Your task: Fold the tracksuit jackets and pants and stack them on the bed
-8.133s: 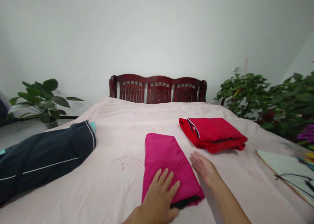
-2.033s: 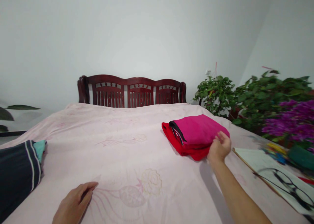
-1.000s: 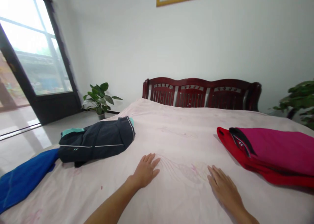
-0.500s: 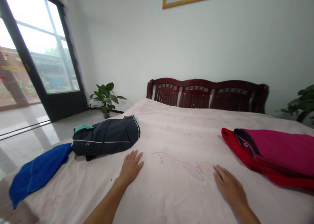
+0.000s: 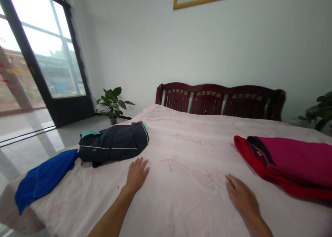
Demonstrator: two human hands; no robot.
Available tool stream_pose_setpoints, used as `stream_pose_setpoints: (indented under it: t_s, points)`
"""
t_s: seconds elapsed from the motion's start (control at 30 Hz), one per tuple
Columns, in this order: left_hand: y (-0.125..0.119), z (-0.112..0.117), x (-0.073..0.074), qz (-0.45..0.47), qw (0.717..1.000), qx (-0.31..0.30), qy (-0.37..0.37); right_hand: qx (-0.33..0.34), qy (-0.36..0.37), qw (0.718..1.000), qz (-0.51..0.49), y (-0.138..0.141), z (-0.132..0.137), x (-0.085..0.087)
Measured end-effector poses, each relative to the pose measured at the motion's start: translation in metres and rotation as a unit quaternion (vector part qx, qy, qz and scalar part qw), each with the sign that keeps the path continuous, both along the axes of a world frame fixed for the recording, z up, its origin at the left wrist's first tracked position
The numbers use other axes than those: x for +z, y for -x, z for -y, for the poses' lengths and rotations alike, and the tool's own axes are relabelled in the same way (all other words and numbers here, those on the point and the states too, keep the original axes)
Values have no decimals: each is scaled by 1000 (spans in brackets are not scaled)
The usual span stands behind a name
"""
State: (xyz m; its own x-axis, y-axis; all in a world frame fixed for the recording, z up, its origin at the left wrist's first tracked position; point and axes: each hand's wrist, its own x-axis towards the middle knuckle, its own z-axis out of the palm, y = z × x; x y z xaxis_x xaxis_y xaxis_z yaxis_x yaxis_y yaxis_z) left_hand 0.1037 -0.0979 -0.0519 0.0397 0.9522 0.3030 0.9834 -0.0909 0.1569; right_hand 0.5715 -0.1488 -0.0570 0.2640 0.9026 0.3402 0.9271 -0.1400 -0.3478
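Note:
My left hand rests palm down on a pale pink sheet with a flower pattern, fingers apart and nothing in it. Just beyond its fingertips lies a folded dark navy garment with white piping and turquoise patches. A blue cloth lies to the left of that garment, touching it or nearly so. On the right, my right hand lies on the sheet too, holding nothing, its fingers stretched forward. Farther right is a folded pile with a magenta garment on top of a red one.
Behind the sheet stands a dark red wooden bench back against the wall. A potted plant is on the floor at the left, near a dark-framed glass door. Another plant shows at the right edge.
My left hand has shifted very slightly left on the sheet. The right hand stays nearly where it was. The view has turned a little to the left.

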Motion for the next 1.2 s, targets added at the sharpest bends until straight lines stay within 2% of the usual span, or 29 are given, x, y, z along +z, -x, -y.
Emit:
stream_pose_setpoints:
  t_s: [0.1, 0.2, 0.57, 0.63, 0.73, 0.8, 0.9, 1.0, 1.1, 1.2]
  points:
    - [1, -1, 1, 4, 999, 50, 1, 1, -8, 1000, -5, -4, -2, -4]
    - [2, -2, 1, 2, 998, 63, 2, 11, -12, 1000, -20, -8, -3, -9]
    - [9, 8, -3, -28, 999, 13, 22, 12, 11, 999, -49, -17, -7, -12]
    - [14, 11, -1, -11, 1000, -8, 23, 12, 12, 998, -54, -19, -7, -13]
    - [32, 18, 9, 113, 990, -80, 18, 15, 10, 998, -55, -19, -6, -14]
    - [51, 23, 20, 235, 965, -116, 16, 18, 6, 999, -49, -18, -6, -13]
    - [86, 31, 37, 333, 938, -86, 40, 12, 9, 999, -37, -15, -6, -11]
    - [114, 40, 48, 317, 942, -49, 99, 6, 24, 999, -26, -12, -5, -9]
    - [128, 51, 50, 269, 948, -78, 151, 4, 24, 1000, -14, -10, -4, -8]
    - [131, 61, 49, 250, 947, -114, 165, 12, 16, 1000, -4, -11, -4, -11]
